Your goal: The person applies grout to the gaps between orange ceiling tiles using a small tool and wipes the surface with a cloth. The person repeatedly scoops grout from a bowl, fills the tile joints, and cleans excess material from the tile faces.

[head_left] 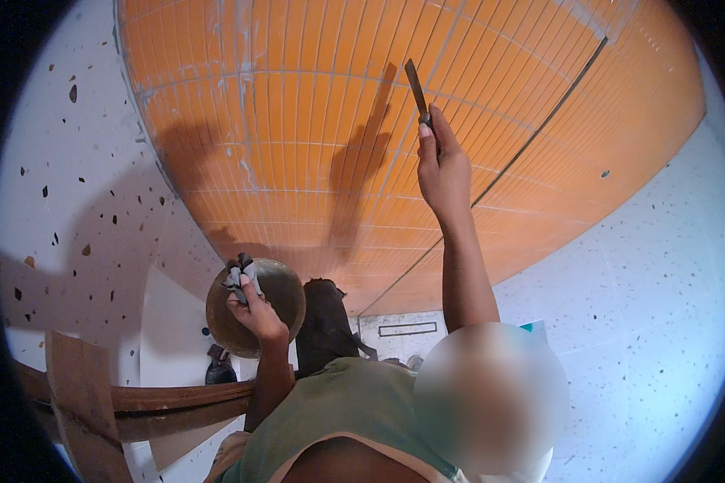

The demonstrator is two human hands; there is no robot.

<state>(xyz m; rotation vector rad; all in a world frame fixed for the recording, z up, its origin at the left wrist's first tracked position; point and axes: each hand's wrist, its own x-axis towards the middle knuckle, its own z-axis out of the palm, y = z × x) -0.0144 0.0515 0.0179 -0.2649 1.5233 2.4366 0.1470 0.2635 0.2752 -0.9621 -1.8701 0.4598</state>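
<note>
1. Pale speckled wall (pixel 72 185): seen at far left, crossed by shadow.
2. Brown beam (pixel 181 398): set low, below the bowl.
3. Round bowl (pixel 219 318): positioned just under the left hand, near the foot of the orange tiles. Its support is hidden; should it be loosely seated, it could be tipped by a knock from the wrist.
4. Crumpled grey cloth (pixel 234 278): pinched between thumb and fingers, over the bowl's rim. It could be dropped into the bowl if the pinch is slackened.
5. Left hand (pixel 259 315): closed narrowly on the cloth.
6. Orange tiles (pixel 298 113): laid in narrow strips, with pale smears shown at the left.
7. Thin-bladed tool (pixel 416 87): held pointing upward before the tiles. Contact cannot be judged surely from this angle, though a gap is suggested by the offset shadow. Tiles could be scratched if the blade is tilted and pressed on its corner.
8. Right hand (pixel 445 171): wrapped firmly around the tool's handle.
</note>
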